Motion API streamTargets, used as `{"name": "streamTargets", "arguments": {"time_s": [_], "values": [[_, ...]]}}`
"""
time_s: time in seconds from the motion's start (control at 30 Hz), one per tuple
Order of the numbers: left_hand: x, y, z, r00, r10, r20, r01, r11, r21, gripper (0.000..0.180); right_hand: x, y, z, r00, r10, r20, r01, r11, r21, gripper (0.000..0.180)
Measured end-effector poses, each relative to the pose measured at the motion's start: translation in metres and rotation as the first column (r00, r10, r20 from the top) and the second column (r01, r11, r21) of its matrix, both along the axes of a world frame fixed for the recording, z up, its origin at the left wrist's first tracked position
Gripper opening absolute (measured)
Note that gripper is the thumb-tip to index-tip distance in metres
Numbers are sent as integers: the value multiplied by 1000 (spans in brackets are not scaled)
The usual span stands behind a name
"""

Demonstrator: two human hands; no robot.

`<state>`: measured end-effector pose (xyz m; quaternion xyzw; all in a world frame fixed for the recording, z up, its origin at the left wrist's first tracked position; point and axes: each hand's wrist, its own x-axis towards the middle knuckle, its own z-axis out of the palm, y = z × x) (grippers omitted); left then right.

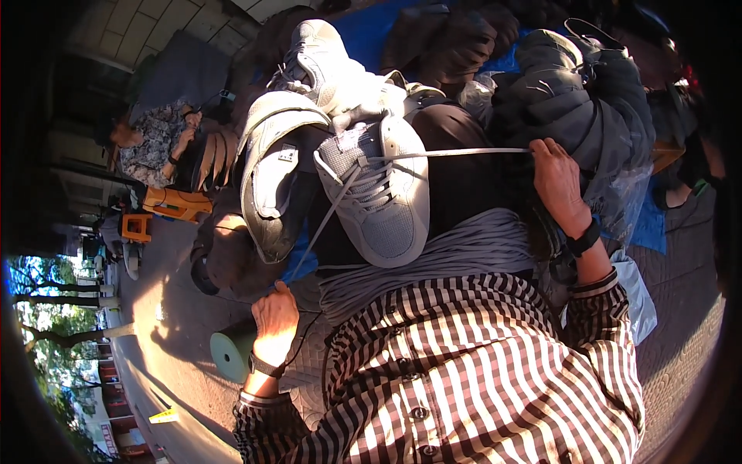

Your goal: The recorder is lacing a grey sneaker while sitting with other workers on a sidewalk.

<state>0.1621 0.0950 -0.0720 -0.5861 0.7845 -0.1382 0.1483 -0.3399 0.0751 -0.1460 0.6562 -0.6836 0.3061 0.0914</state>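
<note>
A grey sneaker with a mesh upper rests on my lap, toe towards me, its lace partly threaded through the eyelets. My right hand pinches one end of the pale shoelace, which is stretched taut to the right. Down at the left, my left hand is closed on the lace's other strand, which runs slantwise from the shoe's tongue. A thick bundle of grey laces lies across my waist. Just left of the sneaker stands another light-coloured shoe, its opening facing up.
More pale shoes are piled beyond. A green roll stands on the ground beside my left wrist. Orange stools and a seated person are at the left. Dark cloth, a clear plastic bag and blue sheeting lie at the right.
</note>
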Motion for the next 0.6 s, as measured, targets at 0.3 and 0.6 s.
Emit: {"name": "streamTargets", "arguments": {"time_s": [0.3,0.6], "values": [[-10,-3,5,999,10,-41,-7,998,66,14,-13,7,-2,997,-74,-1,74,997,5,14],[-4,-2,-2,995,-61,-75,63,997,32,8,-11,10,7,990,-62,129,72,995,-75,13]]}}
